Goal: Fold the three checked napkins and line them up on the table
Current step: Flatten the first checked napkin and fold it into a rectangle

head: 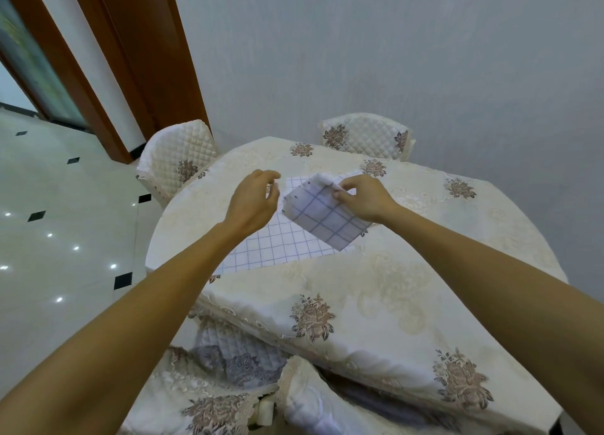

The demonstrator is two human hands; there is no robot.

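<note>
Scanning from the left, we see a tiled floor (49, 222) with dark inset squares, then a quilted chair (178, 160) at the counter's (408, 287) left edge. Our left hand (253, 202) hovers above the counter with fingers loosely curled and apart, gripping nothing, just beside the lifted napkin. Below it, a flat napkin (277, 245) with a blue check lies spread on the floral cloth, partly covered by the left forearm. Just right of the left hand, a folded napkin (323, 212) is held tilted above the flat one. Our right hand (362, 199) has its fingertips pinched on the upper right edge of the folded napkin. We cannot tell whether a third napkin is present. A second chair (366, 135) stands behind the counter's far edge, against the wall.
</note>
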